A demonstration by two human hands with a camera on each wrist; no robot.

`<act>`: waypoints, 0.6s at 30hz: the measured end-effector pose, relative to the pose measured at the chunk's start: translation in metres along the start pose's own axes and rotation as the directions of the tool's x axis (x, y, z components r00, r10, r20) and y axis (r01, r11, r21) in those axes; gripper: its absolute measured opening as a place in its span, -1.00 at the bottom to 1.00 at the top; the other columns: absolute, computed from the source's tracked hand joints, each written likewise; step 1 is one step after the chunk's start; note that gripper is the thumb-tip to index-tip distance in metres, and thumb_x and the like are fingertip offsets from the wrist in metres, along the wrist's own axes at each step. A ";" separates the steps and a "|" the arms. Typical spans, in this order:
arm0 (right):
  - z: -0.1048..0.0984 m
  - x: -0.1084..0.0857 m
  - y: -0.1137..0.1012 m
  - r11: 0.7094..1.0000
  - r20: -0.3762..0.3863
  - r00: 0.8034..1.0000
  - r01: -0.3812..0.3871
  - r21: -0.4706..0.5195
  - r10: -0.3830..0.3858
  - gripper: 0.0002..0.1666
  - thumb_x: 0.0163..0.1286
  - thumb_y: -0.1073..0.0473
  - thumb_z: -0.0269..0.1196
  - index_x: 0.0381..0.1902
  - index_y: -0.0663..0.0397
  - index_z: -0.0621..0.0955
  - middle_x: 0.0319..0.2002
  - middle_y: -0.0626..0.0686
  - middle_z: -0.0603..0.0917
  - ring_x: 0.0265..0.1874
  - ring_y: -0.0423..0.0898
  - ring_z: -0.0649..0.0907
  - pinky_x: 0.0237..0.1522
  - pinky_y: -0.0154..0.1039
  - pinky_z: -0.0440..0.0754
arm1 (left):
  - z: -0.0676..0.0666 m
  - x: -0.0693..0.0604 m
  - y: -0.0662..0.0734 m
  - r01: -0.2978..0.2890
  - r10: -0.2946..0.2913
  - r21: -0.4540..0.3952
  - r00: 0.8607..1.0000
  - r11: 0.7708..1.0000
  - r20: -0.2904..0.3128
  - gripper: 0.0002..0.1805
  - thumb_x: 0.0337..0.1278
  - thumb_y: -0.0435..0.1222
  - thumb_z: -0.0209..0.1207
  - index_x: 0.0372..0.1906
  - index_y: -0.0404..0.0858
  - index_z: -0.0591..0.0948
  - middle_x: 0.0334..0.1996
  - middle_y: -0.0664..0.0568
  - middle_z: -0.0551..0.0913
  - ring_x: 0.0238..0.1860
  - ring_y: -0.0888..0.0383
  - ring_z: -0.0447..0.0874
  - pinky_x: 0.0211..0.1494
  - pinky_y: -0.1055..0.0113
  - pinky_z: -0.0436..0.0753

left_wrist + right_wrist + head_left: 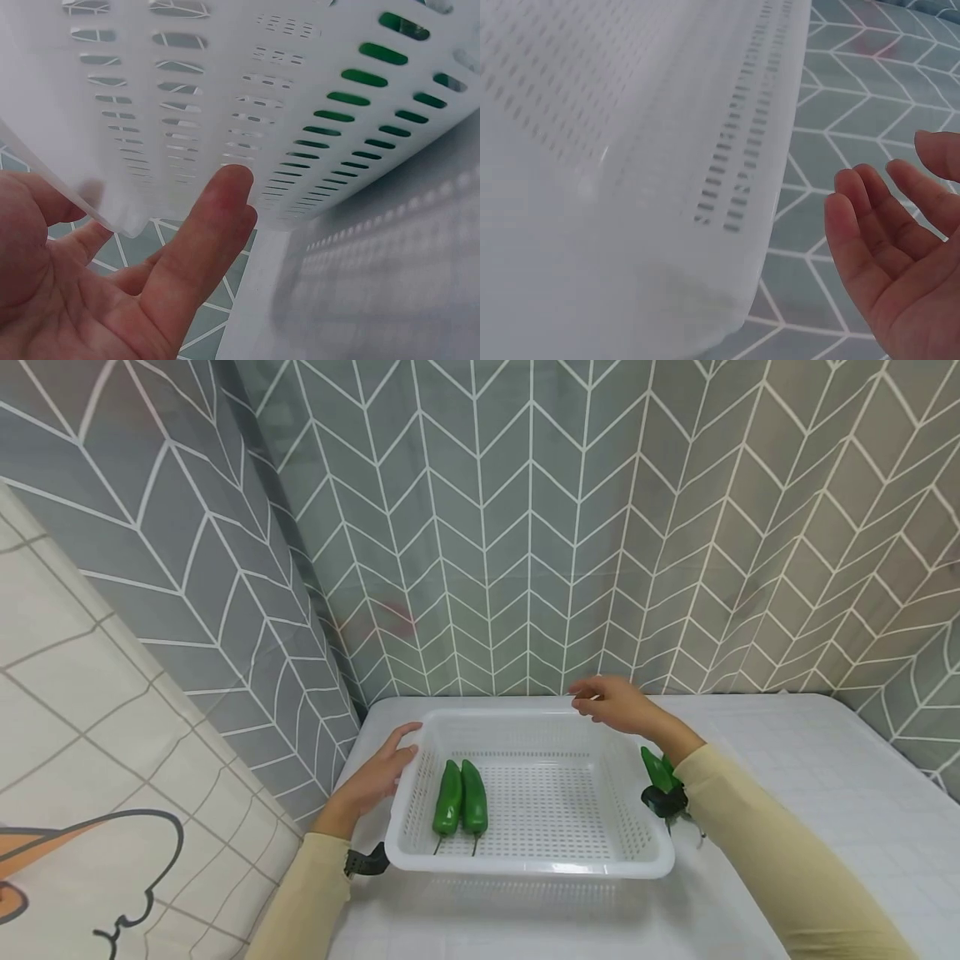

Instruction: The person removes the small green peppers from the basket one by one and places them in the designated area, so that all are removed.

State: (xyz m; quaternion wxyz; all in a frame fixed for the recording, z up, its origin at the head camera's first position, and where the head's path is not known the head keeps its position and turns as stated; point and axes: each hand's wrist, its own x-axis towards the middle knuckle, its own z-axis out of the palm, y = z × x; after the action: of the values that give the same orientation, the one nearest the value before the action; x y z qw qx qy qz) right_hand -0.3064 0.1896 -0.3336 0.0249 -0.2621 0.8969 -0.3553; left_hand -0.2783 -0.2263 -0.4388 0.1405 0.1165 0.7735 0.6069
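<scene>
A white plastic basket (540,866) with perforated walls sits on the table. Inside it, along the left, lie two long green peppers (448,797), side by side with stems toward me. My left hand (377,774) holds the basket's left rim; in the left wrist view the rim passes between thumb and fingers, and a fingertip (231,180) lies against the outer wall. Above the far right part of the rim hovers my right hand (615,703), its fingers loosely bent and holding nothing. The right wrist view shows that hand (900,255) apart from the basket wall.
More green peppers (655,768) lie on the table right of the basket, partly hidden by my right forearm. A white cloth covers the table (795,793). Behind it hangs a grey curtain (525,568) with white chevrons; a tile-patterned panel (112,718) stands at the left.
</scene>
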 end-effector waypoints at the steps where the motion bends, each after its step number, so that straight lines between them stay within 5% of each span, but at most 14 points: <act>1: 0.001 0.002 -0.002 1.000 0.002 1.000 -0.002 0.001 0.002 -0.57 0.55 0.25 0.15 0.26 0.41 0.51 0.04 0.32 0.66 -0.06 0.17 0.71 -0.02 0.05 0.68 | 0.000 0.000 0.000 -0.001 0.001 0.001 1.000 1.000 -0.001 -0.45 0.68 -0.06 -0.20 0.59 0.09 0.01 0.31 -0.28 0.46 0.12 -0.12 0.64 -0.02 -0.06 0.69; 18: 0.033 0.029 -0.017 0.997 0.061 0.998 -0.007 0.078 0.002 -0.56 0.55 0.24 0.14 0.27 0.40 0.52 0.03 0.31 0.67 -0.01 0.18 0.68 -0.01 0.02 0.68 | -0.001 0.004 -0.003 0.038 -0.038 -0.026 0.999 0.999 -0.016 -0.49 0.68 -0.08 -0.20 0.56 0.18 0.05 0.29 -0.22 0.48 0.11 -0.10 0.65 -0.04 -0.05 0.69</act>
State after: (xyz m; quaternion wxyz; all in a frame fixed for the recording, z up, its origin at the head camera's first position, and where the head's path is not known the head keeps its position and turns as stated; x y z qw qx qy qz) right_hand -0.3156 0.1445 -0.3435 0.0631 -0.2695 0.8817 -0.3820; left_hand -0.2826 -0.2261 -0.4415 0.1471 0.0947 0.7688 0.6151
